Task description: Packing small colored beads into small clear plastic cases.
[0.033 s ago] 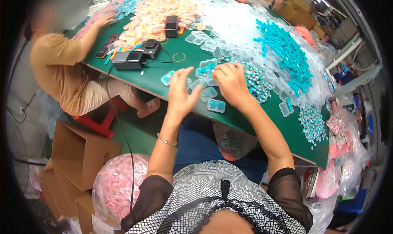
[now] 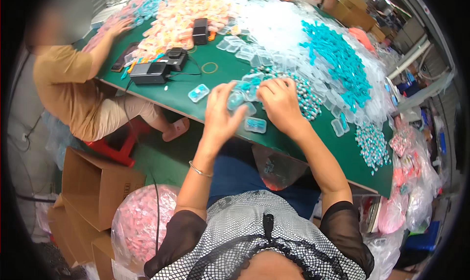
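Small clear plastic cases (image 2: 240, 96) with turquoise contents sit between the two hands near the front edge of the green bench (image 2: 220, 74); the one at the fingertips is blurred, so its long axis cannot be told. Another such case (image 2: 255, 125) lies flat just below the hands, its long side running roughly left to right, and a third (image 2: 198, 92) lies to the left, tilted up toward the right. The left hand (image 2: 220, 114) has its fingers spread and half curled, tips touching a case; whether it grips is unclear. The right hand (image 2: 280, 104) is curled knuckles-up over the pile, its hold hidden. Beyond them spread empty clear cases (image 2: 274, 30), a heap of turquoise pieces (image 2: 338, 59) and orange pieces (image 2: 181, 11). A black device (image 2: 152, 72) stands to the left, near a seated person (image 2: 68, 89).
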A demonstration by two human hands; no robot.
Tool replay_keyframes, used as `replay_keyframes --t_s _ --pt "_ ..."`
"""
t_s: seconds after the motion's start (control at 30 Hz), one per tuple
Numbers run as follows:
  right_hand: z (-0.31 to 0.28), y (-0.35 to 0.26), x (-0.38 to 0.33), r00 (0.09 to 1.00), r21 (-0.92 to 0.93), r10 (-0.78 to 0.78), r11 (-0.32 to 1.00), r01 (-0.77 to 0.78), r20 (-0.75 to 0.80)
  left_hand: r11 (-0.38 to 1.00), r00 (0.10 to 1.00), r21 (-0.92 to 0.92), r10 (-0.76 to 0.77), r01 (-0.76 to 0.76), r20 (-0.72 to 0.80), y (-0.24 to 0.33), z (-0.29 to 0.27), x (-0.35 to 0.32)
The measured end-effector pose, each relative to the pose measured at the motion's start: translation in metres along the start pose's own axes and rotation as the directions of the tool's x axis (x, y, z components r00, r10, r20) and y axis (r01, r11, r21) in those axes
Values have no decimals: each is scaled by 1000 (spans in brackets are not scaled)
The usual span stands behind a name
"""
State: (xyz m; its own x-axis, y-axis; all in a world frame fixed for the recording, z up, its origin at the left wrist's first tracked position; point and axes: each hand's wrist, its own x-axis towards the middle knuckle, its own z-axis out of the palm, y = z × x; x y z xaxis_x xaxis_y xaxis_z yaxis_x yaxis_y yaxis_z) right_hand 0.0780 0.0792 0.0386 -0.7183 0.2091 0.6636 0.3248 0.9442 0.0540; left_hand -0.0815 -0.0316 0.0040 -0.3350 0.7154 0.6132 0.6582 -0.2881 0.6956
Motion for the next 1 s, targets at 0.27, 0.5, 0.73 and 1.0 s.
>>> replay_keyframes --t_s 0.27,0.5,0.73,1.0 --pt "-111 -30 -126 917 -220 381 911 -350 118 973 924 -209 166 -96 346 75 84 -42" --pt "-122 -27 -192 837 -266 531 832 -487 130 958 857 -246 246 -145 453 98 146 -66" --pt "-131 -14 -200 817 -11 577 817 -577 -12 971 849 -204 213 -128 484 96 156 -68" --pt "-124 -2 -196 859 -238 511 837 -493 18 976 847 -174 201 -130 491 97 155 -67"
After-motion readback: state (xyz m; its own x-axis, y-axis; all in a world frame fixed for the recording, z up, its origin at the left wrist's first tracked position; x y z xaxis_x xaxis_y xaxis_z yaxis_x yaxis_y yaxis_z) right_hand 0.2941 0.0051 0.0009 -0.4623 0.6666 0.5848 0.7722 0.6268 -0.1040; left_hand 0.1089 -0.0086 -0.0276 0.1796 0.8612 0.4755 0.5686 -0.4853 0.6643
